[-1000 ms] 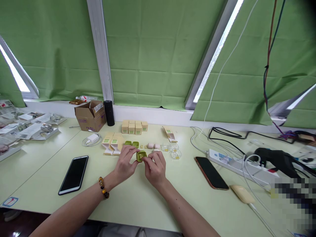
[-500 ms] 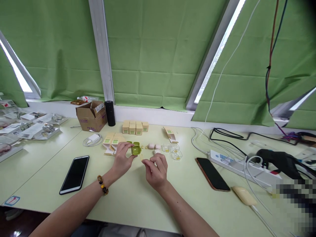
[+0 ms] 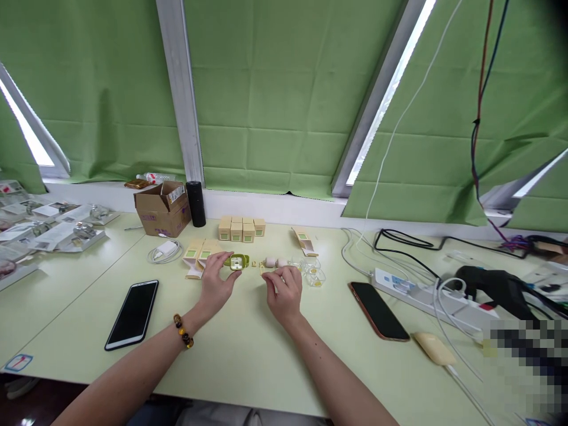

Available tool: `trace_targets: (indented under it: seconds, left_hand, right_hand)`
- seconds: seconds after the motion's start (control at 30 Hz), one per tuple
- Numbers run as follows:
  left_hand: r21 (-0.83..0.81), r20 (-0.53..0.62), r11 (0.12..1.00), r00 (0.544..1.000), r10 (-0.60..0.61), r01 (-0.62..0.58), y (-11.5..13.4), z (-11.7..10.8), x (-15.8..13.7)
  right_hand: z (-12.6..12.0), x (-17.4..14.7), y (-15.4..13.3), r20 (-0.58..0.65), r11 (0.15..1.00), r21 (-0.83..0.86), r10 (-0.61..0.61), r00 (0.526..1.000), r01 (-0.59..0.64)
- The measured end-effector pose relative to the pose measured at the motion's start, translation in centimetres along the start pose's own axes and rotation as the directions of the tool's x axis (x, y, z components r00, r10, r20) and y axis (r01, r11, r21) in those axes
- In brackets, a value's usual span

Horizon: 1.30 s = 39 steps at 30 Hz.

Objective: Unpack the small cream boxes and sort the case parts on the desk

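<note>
My left hand [image 3: 215, 285] pinches a small olive-green square plastic piece [image 3: 232, 257] by its left side; a pale area shows in its middle. To its right, my right hand [image 3: 284, 290] holds a tiny pale yellow plastic part [image 3: 261, 270] between thumb and forefinger, apart from the green piece. Another tiny yellow part [image 3: 254, 264] lies on the table between the hands. Just beyond my right fingers are small pale pink pieces [image 3: 270, 262] and clear plastic cups [image 3: 316, 276] with yellow at the bottom. Open cardboard boxes [image 3: 193, 260] lie behind my left hand.
Several small cardboard boxes [image 3: 242, 229] stand at the back, with an opened one [image 3: 305, 241] to the right. Phones lie at left [image 3: 132, 313] and right [image 3: 378, 310]. A power strip [image 3: 426, 299] with cables, a brown carton [image 3: 162, 210] and a black cylinder [image 3: 196, 204] are also there.
My left hand has moved slightly left and turned the green piece, so its middle now looks pale. My right hand has shifted a little away from me, still pinching the yellow part.
</note>
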<state>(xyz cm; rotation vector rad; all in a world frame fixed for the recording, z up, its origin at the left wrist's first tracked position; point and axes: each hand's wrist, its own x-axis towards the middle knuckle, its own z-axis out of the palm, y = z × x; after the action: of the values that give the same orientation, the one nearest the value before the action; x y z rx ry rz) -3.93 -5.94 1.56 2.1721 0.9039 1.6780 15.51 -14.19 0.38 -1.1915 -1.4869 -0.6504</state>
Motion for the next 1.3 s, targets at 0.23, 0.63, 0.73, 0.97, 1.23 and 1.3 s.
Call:
trace_targets:
  seconds: [0.23,0.63,0.73,0.97,1.23,1.3]
  left_hand:
    - [-0.085,0.025,0.987,0.99,-0.138,0.14,-0.2,0.0,0.0]
    - [-0.567,0.363,0.547,0.783,-0.505,0.616,0.5,1.1,0.5]
    - [-0.658,0.484,0.328,0.715,-0.504,0.677,0.8,1.1,0.6]
    - [-0.698,0.589,0.081,0.635,-0.5,0.711,0.8,0.9,0.4]
    - [-0.678,0.537,0.187,0.653,-0.534,0.711,0.4,0.7,0.8]
    - [-0.595,0.479,0.366,0.682,-0.554,0.715,-0.1,0.6,1.0]
  right_hand:
    - [1.5,-0.8,3.0,0.144,0.991,-0.119,0.084,0.986,-0.067]
    - [3.0,-1.0,3.5,0.375,0.967,-0.24,0.012,0.927,0.084]
    - [3.1,-1.0,3.5,0.396,0.958,-0.267,0.01,0.918,0.104]
    - [3.5,-1.1,3.7,0.407,0.957,-0.269,0.006,0.913,0.113]
    - [2.9,-1.2,3.9,0.333,0.983,-0.181,0.067,0.941,-0.005]
    - [2.7,-1.2,4.2,0.255,0.983,-0.144,0.145,0.956,-0.111]
